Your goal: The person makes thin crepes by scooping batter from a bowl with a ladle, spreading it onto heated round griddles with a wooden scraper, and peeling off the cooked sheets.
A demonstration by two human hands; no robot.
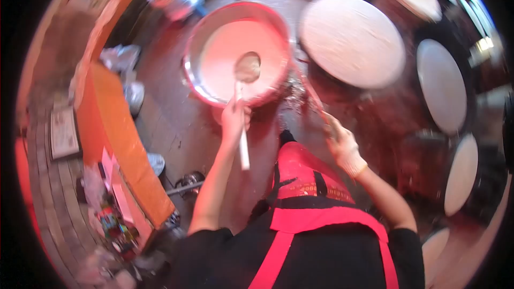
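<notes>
Apron (pixel 326 218) cropped; ladle (pixel 247 69) blurred.

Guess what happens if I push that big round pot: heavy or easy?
Probably heavy: the pot is wide and holds lots of pale liquid. The liquid might slosh, since it's uncovered. The pot looks metallic inside, so likely stiff.

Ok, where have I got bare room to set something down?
Barest is the floor between the pot, the left forearm and the orange partition, though plastic bags sit along its base. It's crowded on the right, where round pale tops stand close together, and between the pot and nearest top, where the stick in the right hand extends.
</notes>
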